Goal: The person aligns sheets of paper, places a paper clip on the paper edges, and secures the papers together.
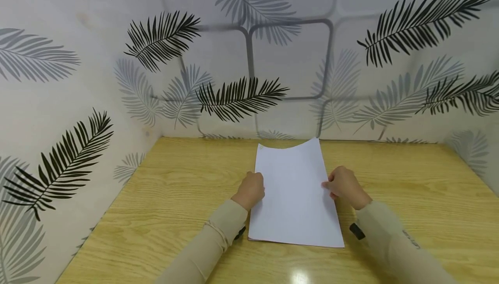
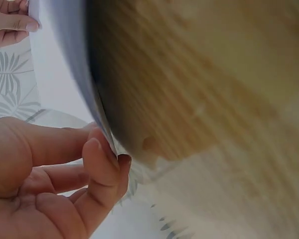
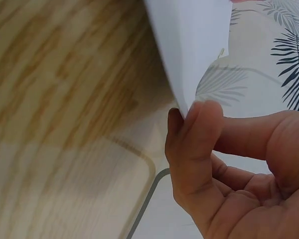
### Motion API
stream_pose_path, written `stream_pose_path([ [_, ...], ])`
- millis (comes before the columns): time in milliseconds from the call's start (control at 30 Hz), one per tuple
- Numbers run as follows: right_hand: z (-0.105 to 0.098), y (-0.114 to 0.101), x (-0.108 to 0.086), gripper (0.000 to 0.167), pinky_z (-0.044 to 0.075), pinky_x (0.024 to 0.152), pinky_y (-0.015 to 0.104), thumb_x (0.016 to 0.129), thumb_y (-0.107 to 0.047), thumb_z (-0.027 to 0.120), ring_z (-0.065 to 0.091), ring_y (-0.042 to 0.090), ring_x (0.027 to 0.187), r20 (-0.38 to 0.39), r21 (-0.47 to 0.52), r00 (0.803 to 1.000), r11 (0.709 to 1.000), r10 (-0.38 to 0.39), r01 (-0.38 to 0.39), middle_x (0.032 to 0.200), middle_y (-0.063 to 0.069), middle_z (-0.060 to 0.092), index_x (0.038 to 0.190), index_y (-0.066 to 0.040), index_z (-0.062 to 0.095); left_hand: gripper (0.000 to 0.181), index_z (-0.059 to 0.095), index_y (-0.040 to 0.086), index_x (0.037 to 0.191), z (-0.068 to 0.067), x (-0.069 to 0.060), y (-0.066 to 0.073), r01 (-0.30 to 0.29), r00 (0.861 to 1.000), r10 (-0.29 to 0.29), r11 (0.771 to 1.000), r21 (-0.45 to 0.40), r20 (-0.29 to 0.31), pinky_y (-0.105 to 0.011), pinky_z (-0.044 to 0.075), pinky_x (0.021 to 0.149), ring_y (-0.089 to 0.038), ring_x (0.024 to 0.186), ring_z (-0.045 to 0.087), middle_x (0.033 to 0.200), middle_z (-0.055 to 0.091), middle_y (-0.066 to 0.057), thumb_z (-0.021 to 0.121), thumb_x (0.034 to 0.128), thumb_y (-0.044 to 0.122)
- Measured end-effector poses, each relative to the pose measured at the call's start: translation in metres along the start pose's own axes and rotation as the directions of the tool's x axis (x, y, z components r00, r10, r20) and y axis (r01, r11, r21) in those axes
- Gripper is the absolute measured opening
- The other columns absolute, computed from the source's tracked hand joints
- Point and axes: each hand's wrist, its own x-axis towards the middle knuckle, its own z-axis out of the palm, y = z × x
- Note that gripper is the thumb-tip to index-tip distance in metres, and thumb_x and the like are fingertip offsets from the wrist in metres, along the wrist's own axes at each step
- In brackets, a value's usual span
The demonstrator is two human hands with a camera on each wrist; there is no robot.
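A white sheet of paper (image 1: 292, 193) lies lengthwise in front of the person, its far edge bowed and its far right corner lifted. At its left edge the left hand (image 1: 251, 190) pinches the paper between thumb and fingers, which the left wrist view shows close up at the fingertips (image 2: 93, 149). Opposite, the right hand (image 1: 345, 184) pinches the right edge, with the thumb on one face and fingers on the other in the right wrist view (image 3: 202, 129). Whether it is one sheet or a few together, I cannot tell.
The wood-grain table (image 1: 187, 175) extends on both sides of the paper. Behind it stands a wall (image 1: 288, 67) covered in a leaf pattern, with another patterned wall (image 1: 78, 115) at the left. Dark straps (image 1: 356, 231) show under both sleeves.
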Motion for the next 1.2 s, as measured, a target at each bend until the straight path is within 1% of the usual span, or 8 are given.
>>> stream_pose_path([
  [167, 0.003, 0.002, 0.002, 0.021, 0.041, 0.045, 0.020, 0.087, 0.000, 0.066, 0.055, 0.009, 0.042, 0.002, -0.042, 1.000, 0.999, -0.016, 0.016, 0.051, 0.004, 0.055, 0.068, 0.006, 0.059, 0.009, 0.062, -0.012, 0.087, 0.002, 0.002, 0.000, -0.015, 1.000, 0.015, 0.999, 0.035, -0.001, -0.039, 0.055, 0.068, -0.034, 0.081, 0.062, 0.092, 0.060, -0.027, 0.058, 0.0908, -0.005],
  [333, 0.006, 0.003, 0.001, 0.025, 0.040, 0.044, 0.021, 0.087, 0.000, 0.066, 0.053, 0.010, 0.042, 0.018, -0.065, 1.000, 0.998, -0.015, 0.016, 0.048, 0.004, 0.054, 0.064, 0.004, 0.059, 0.014, 0.063, -0.013, 0.093, 0.001, 0.003, 0.002, 0.020, 0.998, -0.023, 0.998, 0.063, 0.052, -0.040, 0.054, 0.066, -0.030, 0.076, 0.061, 0.099, 0.059, -0.029, 0.051, 0.0934, -0.006],
  [500, 0.008, 0.005, 0.002, 0.027, 0.038, 0.045, 0.021, 0.087, -0.002, 0.066, 0.051, 0.011, 0.041, 0.029, -0.100, 1.000, 0.995, -0.006, 0.009, 0.045, 0.002, 0.052, 0.061, 0.002, 0.059, 0.016, 0.063, -0.013, 0.097, 0.000, 0.005, 0.003, 0.025, 0.995, -0.034, 0.995, 0.099, 0.089, -0.038, 0.054, 0.067, -0.026, 0.073, 0.059, 0.099, 0.059, -0.027, 0.050, 0.0945, -0.004],
  [600, 0.009, 0.007, 0.005, 0.031, 0.036, 0.044, 0.021, 0.088, -0.004, 0.067, 0.049, 0.010, 0.039, 0.035, -0.125, 0.999, 0.992, 0.001, 0.003, 0.042, 0.000, 0.051, 0.058, 0.001, 0.060, 0.017, 0.063, -0.013, 0.102, -0.002, 0.007, 0.003, 0.016, 0.991, -0.031, 0.992, 0.121, 0.128, -0.039, 0.054, 0.075, -0.028, 0.082, 0.061, 0.100, 0.061, -0.026, 0.055, 0.0940, 0.000],
  [767, 0.010, 0.009, 0.012, 0.035, 0.034, 0.043, 0.019, 0.088, -0.008, 0.069, 0.047, 0.009, 0.039, 0.054, -0.169, 0.997, 0.984, 0.058, -0.049, 0.041, 0.000, 0.050, 0.056, 0.001, 0.059, 0.039, 0.062, -0.011, 0.115, -0.004, 0.012, 0.005, -0.002, 0.972, -0.048, 0.976, 0.216, 0.229, -0.037, 0.046, 0.095, -0.032, 0.110, 0.057, 0.113, 0.064, -0.022, 0.069, 0.0907, 0.020],
  [833, 0.009, 0.009, 0.014, 0.034, 0.034, 0.044, 0.019, 0.088, -0.010, 0.069, 0.047, 0.009, 0.039, 0.062, -0.176, 0.995, 0.982, 0.081, -0.069, 0.042, 0.000, 0.050, 0.058, 0.001, 0.058, 0.045, 0.061, -0.010, 0.118, -0.005, 0.015, 0.007, 0.006, 0.965, -0.070, 0.969, 0.245, 0.253, -0.036, 0.044, 0.098, -0.030, 0.114, 0.055, 0.118, 0.063, -0.021, 0.070, 0.0899, 0.024],
  [1000, 0.006, 0.008, 0.016, 0.036, 0.034, 0.044, 0.019, 0.088, -0.012, 0.070, 0.047, 0.009, 0.039, 0.069, -0.183, 0.992, 0.979, 0.106, -0.092, 0.042, 0.000, 0.050, 0.057, 0.000, 0.057, 0.045, 0.062, -0.009, 0.117, -0.005, 0.019, 0.009, 0.035, 0.960, -0.100, 0.969, 0.243, 0.261, -0.035, 0.044, 0.099, -0.026, 0.109, 0.058, 0.118, 0.063, -0.020, 0.071, 0.0891, 0.025],
  [1200, 0.006, 0.002, 0.022, 0.028, 0.036, 0.040, 0.017, 0.087, -0.009, 0.070, 0.048, 0.008, 0.037, 0.044, -0.136, 0.987, 0.979, 0.156, -0.149, 0.043, 0.000, 0.049, 0.064, 0.003, 0.058, 0.044, 0.062, -0.010, 0.115, -0.005, 0.026, 0.006, 0.022, 0.969, -0.078, 0.972, 0.236, 0.233, -0.035, 0.045, 0.097, -0.028, 0.110, 0.058, 0.115, 0.064, -0.020, 0.073, 0.0878, 0.023],
])
